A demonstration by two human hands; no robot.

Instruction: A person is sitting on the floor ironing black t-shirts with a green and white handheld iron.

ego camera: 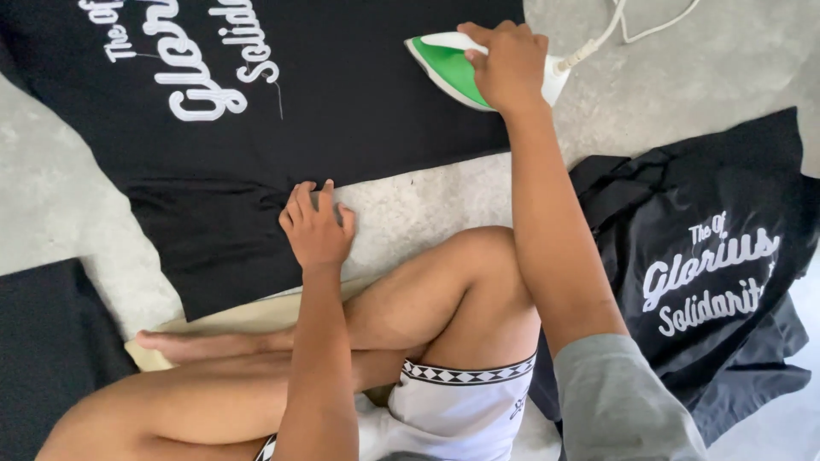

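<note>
A black T-shirt [342, 94] with white lettering lies spread flat on the grey floor ahead of me. My right hand [506, 61] grips the handle of a green and white iron [448, 70] resting on the shirt's right side. My left hand [314, 227] presses flat on the sleeve edge of the shirt, fingers together, holding nothing. My bare crossed legs [410, 316] fill the lower part of the view.
A pile of folded dark shirts [709, 282] with the same white lettering sits to my right. The iron's white cord [636, 26] runs off at the top right. Another dark cloth [47, 341] lies at the lower left beside a tan board edge [248, 318].
</note>
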